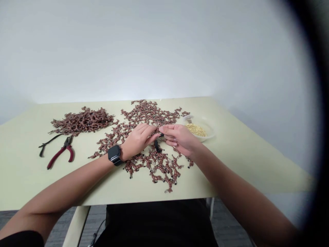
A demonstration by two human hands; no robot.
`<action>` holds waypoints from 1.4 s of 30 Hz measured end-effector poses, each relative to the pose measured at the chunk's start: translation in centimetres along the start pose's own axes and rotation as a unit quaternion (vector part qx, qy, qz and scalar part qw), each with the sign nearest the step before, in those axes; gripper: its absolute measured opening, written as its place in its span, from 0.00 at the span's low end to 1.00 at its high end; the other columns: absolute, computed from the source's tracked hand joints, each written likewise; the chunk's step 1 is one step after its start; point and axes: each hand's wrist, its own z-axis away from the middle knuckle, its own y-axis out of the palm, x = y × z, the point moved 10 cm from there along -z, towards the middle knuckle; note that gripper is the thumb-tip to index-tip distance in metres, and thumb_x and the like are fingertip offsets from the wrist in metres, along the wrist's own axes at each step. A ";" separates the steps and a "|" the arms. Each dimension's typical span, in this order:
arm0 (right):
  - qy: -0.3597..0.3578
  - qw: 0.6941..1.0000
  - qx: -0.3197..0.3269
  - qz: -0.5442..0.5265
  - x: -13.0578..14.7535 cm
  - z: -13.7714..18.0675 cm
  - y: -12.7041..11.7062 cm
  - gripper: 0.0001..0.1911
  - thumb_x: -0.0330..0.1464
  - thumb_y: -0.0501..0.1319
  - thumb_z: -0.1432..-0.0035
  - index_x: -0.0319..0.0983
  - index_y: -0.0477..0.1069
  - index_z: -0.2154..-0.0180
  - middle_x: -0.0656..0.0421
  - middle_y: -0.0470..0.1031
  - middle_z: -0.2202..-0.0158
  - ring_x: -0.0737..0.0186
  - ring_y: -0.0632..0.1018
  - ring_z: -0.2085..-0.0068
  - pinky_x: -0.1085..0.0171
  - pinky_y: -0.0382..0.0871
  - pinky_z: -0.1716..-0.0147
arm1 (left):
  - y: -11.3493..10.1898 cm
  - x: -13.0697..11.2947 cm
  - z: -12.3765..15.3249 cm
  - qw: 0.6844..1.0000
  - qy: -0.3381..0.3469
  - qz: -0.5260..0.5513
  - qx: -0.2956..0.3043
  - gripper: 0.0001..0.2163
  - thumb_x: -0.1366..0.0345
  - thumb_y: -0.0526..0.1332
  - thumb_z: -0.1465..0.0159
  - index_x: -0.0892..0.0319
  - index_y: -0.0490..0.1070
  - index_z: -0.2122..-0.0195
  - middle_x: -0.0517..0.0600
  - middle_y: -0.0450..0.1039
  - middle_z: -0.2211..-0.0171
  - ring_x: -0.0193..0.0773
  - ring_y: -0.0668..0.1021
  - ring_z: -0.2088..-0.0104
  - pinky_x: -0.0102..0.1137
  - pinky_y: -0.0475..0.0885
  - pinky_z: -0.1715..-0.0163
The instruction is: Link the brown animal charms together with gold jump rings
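Observation:
My left hand, with a black watch on its wrist, and my right hand meet above small brown animal figures shaped like deer or horses. The fingers of both hands are closed, their tips almost touching. Thumb and forefinger of the right hand are pinched together; what lies between them is too small to make out. Between the hands shows part of a black, curved tool handle. Fingers cover the rest, and I cannot tell which hand grips it. What the left fingers hold is hidden.
A denser heap of brown figures lies at the left. In front of it are pliers with dark red handles and a thin black tool. At the right, a translucent bowl holds small gold pieces. A wall rises behind the table.

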 end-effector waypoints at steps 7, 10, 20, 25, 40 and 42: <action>-0.168 0.942 -0.100 0.273 4.5 1.5 -1.0 0.13 0.42 0.67 0.39 0.41 0.77 0.57 0.67 0.59 0.80 0.70 0.60 0.80 0.65 0.52 0.79 | -0.3 1.7 -0.2 0.979 -0.160 0.129 -0.002 0.09 0.60 0.57 0.27 0.58 0.72 0.53 0.49 0.77 0.65 0.35 0.76 0.67 0.30 0.70 0.67; -0.261 0.883 -0.115 0.373 6.1 2.4 0.0 0.08 0.38 0.64 0.36 0.42 0.77 0.59 0.67 0.57 0.81 0.69 0.59 0.78 0.64 0.53 0.76 | -0.5 1.5 -0.5 0.969 -0.172 0.178 -0.001 0.09 0.60 0.57 0.27 0.58 0.73 0.53 0.49 0.77 0.64 0.34 0.77 0.67 0.29 0.70 0.66; -0.315 0.827 -0.101 0.454 6.9 3.4 1.1 0.08 0.38 0.60 0.34 0.43 0.77 0.61 0.64 0.60 0.79 0.65 0.59 0.76 0.63 0.53 0.73 | 0.1 1.1 -0.8 0.961 -0.170 0.218 0.032 0.10 0.59 0.57 0.27 0.58 0.73 0.55 0.47 0.75 0.68 0.33 0.74 0.71 0.29 0.68 0.69; -0.247 0.885 -0.107 0.380 5.8 2.8 0.5 0.08 0.39 0.63 0.37 0.41 0.74 0.64 0.65 0.57 0.81 0.67 0.58 0.78 0.64 0.51 0.75 | -0.2 0.6 -0.8 0.980 -0.117 0.159 0.022 0.08 0.61 0.58 0.28 0.58 0.72 0.54 0.50 0.78 0.63 0.35 0.77 0.66 0.31 0.72 0.66; -0.252 0.890 -0.125 0.360 6.2 2.7 0.0 0.09 0.41 0.64 0.37 0.42 0.77 0.62 0.66 0.55 0.81 0.68 0.57 0.78 0.63 0.51 0.75 | -0.3 1.9 -0.1 0.979 -0.157 0.133 -0.015 0.10 0.59 0.58 0.28 0.58 0.72 0.52 0.50 0.77 0.64 0.35 0.77 0.67 0.31 0.72 0.66; -0.279 0.864 -0.118 0.403 6.5 3.0 0.7 0.08 0.39 0.62 0.35 0.43 0.77 0.61 0.66 0.56 0.81 0.67 0.58 0.78 0.63 0.52 0.74 | -0.3 1.6 -0.2 0.975 -0.158 0.157 -0.013 0.09 0.60 0.58 0.28 0.58 0.72 0.53 0.48 0.77 0.65 0.34 0.76 0.68 0.30 0.71 0.67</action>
